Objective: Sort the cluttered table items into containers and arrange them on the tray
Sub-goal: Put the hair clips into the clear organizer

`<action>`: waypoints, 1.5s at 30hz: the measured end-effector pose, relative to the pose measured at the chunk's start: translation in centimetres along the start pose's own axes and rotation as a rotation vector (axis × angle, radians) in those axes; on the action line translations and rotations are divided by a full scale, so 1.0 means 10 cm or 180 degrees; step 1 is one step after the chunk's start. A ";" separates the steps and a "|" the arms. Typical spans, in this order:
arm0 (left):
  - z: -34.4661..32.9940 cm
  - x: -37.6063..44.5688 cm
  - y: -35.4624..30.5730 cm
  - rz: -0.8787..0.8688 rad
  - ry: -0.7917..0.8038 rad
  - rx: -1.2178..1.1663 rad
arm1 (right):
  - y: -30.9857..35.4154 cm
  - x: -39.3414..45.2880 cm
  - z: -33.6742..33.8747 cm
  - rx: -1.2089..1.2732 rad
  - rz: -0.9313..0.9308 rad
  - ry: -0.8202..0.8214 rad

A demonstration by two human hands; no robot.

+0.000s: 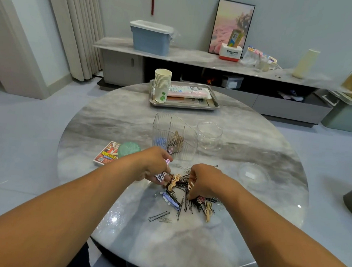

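Both hands' fingers (164,170) (curled) among hair clips (184,193)

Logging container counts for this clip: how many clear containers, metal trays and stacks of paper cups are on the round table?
Clear containers: 3, namely the ribbed divided organizer, the round glass cup and the shallow bowl
Metal trays: 1, the tray
Paper cup stacks: 1, the cup stack standing on the tray
Total: 5

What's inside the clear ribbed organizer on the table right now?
The clear ribbed organizer holds brownish hair clips in one compartment and something bluish in the left one. The left hand covers its lower front, and the ribbing blurs the rest, so any count is unclear.
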State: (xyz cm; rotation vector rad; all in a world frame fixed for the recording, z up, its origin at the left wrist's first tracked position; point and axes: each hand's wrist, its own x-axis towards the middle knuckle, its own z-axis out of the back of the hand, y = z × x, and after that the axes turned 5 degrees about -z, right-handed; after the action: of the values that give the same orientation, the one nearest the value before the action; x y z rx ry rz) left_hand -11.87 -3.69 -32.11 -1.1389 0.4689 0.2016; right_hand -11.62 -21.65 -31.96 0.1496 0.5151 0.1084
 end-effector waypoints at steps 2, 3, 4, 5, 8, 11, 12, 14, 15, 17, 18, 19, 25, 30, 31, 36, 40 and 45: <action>-0.01 -0.01 0.00 0.0064 0.0056 -0.0053 | -0.03 0.02 0.04 0.0313 -0.0041 0.0035; -0.02 -0.01 0.00 0.0094 0.0074 -0.0082 | -0.04 0.03 0.07 0.0492 -0.0050 0.0019; -0.03 -0.01 0.00 0.0109 0.0086 -0.0105 | -0.07 0.05 0.09 0.0668 -0.0060 -0.0005; -0.05 -0.02 -0.01 0.0114 0.0089 -0.0123 | -0.09 0.06 0.11 0.0851 -0.0074 -0.0016; -0.09 -0.03 -0.03 0.0150 0.0113 -0.0265 | -0.18 0.11 0.18 0.1561 -0.0188 0.0146; -0.11 -0.02 -0.04 0.0262 0.0140 -0.0621 | -0.27 0.15 0.25 0.2202 -0.0347 0.0328; -0.12 -0.01 -0.04 0.0311 0.0158 -0.0779 | -0.28 0.15 0.28 0.2473 -0.0374 0.0420; -0.15 0.00 -0.03 0.0404 0.0194 -0.1121 | -0.28 0.14 0.35 0.3105 -0.0368 0.0672; -0.16 0.00 -0.03 0.0432 0.0216 -0.1264 | -0.26 0.13 0.38 0.3415 -0.0321 0.0793; -0.19 0.01 -0.04 0.0445 0.0286 -0.1558 | -0.21 0.09 0.41 0.3874 -0.0159 0.0922; -0.20 0.01 -0.06 0.0437 0.0331 -0.1757 | -0.17 0.07 0.42 0.4025 -0.0049 0.0948; -0.21 0.01 -0.07 0.0425 0.0384 -0.1988 | -0.13 0.05 0.42 0.4136 0.0073 0.0971; -0.23 0.00 -0.14 0.0498 0.0260 -0.2639 | 0.05 0.07 0.36 0.3960 0.0545 0.0188; -0.08 0.02 -0.08 0.0473 -0.0251 -0.2430 | -0.07 0.19 0.19 0.1702 0.0702 -0.0635; -0.06 0.03 -0.07 0.0458 -0.0327 -0.2425 | -0.08 0.21 0.12 0.1139 0.0830 -0.0516; -0.03 0.00 -0.07 0.0458 -0.0444 -0.2504 | 0.11 0.27 -0.14 -0.0306 0.1513 -0.0447; 0.01 0.00 -0.10 0.0410 -0.0529 -0.2477 | 0.22 0.26 -0.21 -0.0815 0.1784 -0.0573; 0.03 0.01 -0.07 0.0440 -0.0574 -0.2398 | 0.17 0.30 -0.18 -0.0732 0.1671 -0.0636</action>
State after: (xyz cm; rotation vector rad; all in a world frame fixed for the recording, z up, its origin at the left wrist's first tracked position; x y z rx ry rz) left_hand -11.42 -3.75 -31.45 -1.8032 0.3119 0.6329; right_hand -10.02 -19.36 -34.66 0.0664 0.2507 0.6565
